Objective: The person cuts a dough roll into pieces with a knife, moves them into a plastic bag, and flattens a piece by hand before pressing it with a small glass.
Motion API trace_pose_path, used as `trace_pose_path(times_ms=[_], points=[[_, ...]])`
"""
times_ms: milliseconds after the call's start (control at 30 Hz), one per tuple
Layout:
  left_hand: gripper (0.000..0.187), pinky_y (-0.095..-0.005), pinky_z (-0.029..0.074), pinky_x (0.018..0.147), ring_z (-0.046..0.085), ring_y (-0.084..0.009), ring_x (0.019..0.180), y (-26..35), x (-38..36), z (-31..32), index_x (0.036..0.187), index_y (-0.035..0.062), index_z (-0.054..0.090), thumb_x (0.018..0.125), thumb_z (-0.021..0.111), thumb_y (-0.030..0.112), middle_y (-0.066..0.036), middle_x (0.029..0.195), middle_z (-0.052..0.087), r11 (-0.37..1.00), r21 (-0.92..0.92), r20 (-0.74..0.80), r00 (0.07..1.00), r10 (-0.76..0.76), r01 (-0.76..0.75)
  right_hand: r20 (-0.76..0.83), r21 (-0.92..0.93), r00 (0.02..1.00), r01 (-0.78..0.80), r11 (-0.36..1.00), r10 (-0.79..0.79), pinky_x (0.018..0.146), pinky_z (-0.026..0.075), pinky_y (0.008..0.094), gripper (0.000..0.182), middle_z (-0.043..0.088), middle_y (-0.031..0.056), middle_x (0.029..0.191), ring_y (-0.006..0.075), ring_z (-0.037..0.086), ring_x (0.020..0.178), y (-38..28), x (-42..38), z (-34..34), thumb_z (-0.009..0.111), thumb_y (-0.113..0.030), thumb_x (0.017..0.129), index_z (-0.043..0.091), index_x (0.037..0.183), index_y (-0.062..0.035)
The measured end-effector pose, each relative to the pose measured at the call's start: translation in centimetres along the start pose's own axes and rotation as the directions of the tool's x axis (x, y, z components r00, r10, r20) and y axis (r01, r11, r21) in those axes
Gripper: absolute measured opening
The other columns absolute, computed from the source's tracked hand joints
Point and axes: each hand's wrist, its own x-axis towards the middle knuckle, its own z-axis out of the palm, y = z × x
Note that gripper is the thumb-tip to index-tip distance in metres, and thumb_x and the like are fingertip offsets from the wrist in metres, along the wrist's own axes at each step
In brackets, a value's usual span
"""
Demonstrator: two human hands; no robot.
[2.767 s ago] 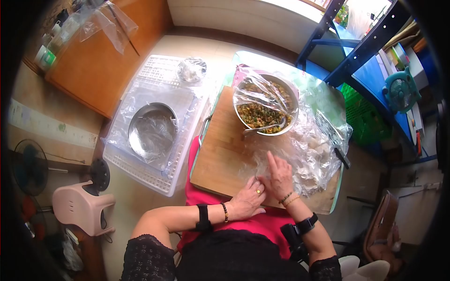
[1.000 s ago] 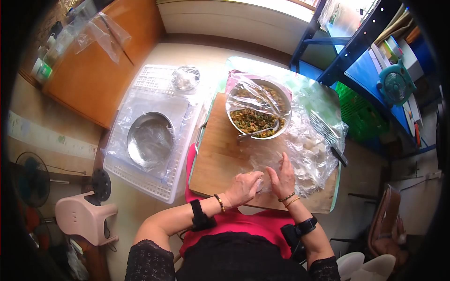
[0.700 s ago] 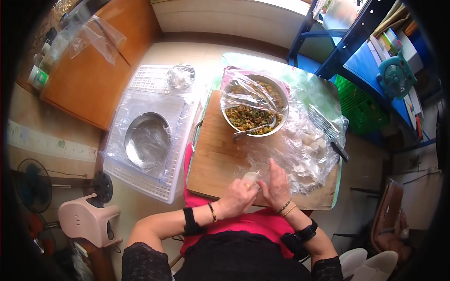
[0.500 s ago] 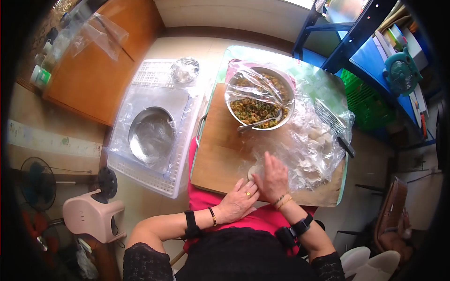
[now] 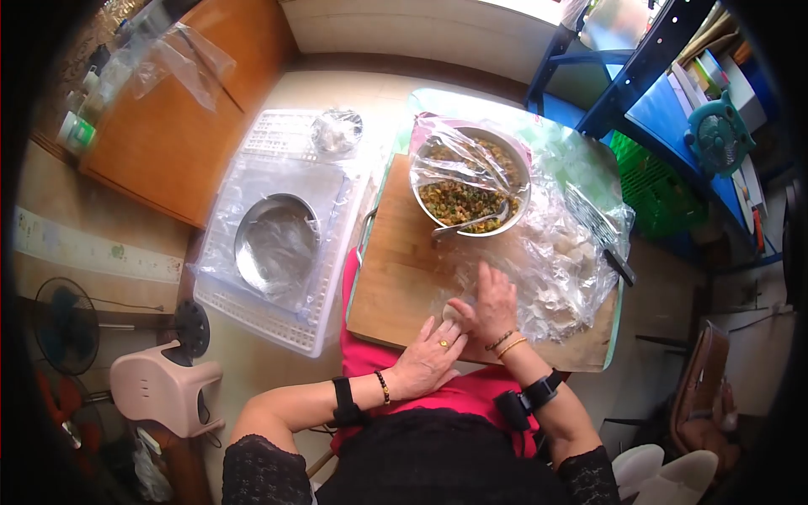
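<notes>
Near the front edge of the wooden cutting board (image 5: 383, 286), a small pale piece of dough (image 5: 451, 313) lies between my two hands, mostly hidden by fingers. My left hand (image 5: 429, 358), with a ring on one finger, has its fingertips closed on the dough's near side. Beside it, my right hand (image 5: 492, 307) stretches its fingers forward, its thumb reaching to the dough. Beyond them stands a bowl of chopped filling (image 5: 459, 198), partly covered by plastic film, with a spoon (image 5: 471, 222) resting in it. Crumpled clear plastic (image 5: 560, 278) covers pale lumps to the right.
A slotted, black-handled utensil (image 5: 602, 236) lies on the plastic. Left of the board, a white rack (image 5: 290, 332) carries a plastic-covered metal bowl (image 5: 278, 244). A pink stool (image 5: 156, 383) and a fan (image 5: 67, 316) stand at left; a blue shelf (image 5: 656, 101) and green crate (image 5: 648, 172) at right.
My right hand has turned slightly, and its thumb now covers more of the dough, so less of it shows. My left hand stays nearly in place. The whole view has shifted slightly.
</notes>
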Motion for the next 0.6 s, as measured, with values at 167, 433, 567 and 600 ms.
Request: trace_pose_path(times_ms=[167,433,567,600], points=[[0.066,-0.0542,0.025,0.112,0.036,-0.0395,0.132,0.1,0.1,-1.0,0.130,-0.0046,0.045,0.084,0.067,0.037,-0.027,0.132,0.043,0.995,-0.014,-0.045,0.994,-0.097,0.096,0.004,0.098,0.999,0.036,0.995,-0.037,0.087,0.041,0.0431,0.082,0.057,0.0167,0.112,0.0332,0.055,0.102,-0.4,-0.1,-0.6,0.076,-0.037,0.075,0.039,0.138,-0.0009],[0.074,-0.0509,0.024,0.114,0.031,-0.0418,0.136,-1.1,-0.2,-0.6,0.134,-0.0092,0.039,0.087,0.063,0.042,-0.029,0.140,0.036,0.981,-0.090,-0.012,0.984,-0.176,0.174,0.043,0.072,0.997,-0.060,0.996,0.057,0.086,0.042,0.0435,0.082,0.057,0.0182,0.110,0.0319,0.055,0.101,0.8,1.0,1.8,0.074,-0.046,0.075,0.041,0.134,0.0004],[0.071,-0.0516,0.025,0.113,0.030,-0.0409,0.136,-1.6,1.0,-0.2,0.133,-0.0071,0.041,0.088,0.062,0.042,-0.027,0.142,0.035,0.983,-0.065,-0.034,0.984,-0.175,0.172,-0.013,0.429,0.956,-0.260,0.865,0.294,0.090,0.043,0.0429,0.078,0.058,0.0206,0.112,0.0360,0.055,0.103,2.8,0.3,0.7,0.075,-0.037,0.079,0.040,0.135,0.0030],[0.071,-0.0516,0.025,0.113,0.030,-0.0409,0.136,-1.7,1.7,0.0,0.133,-0.0071,0.041,0.088,0.062,0.042,-0.027,0.142,0.035,0.983,-0.070,-0.034,0.984,-0.175,0.172,0.082,0.560,0.898,-0.400,0.725,0.432,0.091,0.044,0.0424,0.076,0.057,0.0209,0.112,0.0363,0.055,0.104,3.3,0.0,0.1,0.076,-0.033,0.079,0.040,0.136,0.0033]])
